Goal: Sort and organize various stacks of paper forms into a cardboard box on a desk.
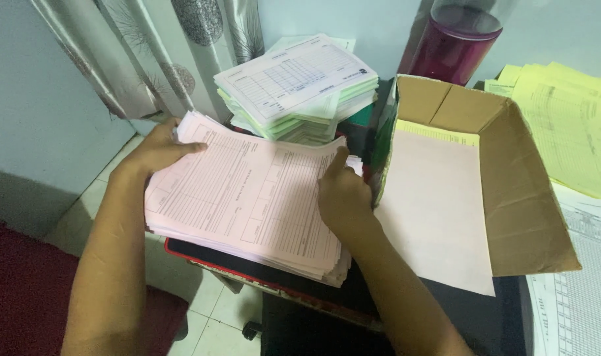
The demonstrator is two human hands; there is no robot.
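Both forearms come into view bare from the lower edge, with no sleeve, cuff or glove anywhere on them. The left hand point(160, 148) and right hand point(342, 194) carry no ring, and neither wrist shows a watch, band or bracelet. Fingernails are too small and blurred to make out.

The pink paper stack point(248, 198) is hemmed in behind by a green-and-white form pile point(300, 86) and on its right by the open cardboard box point(511, 198); a curtain point(149, 53) crowds the far left; open floor point(215, 316) lies below the near edge.
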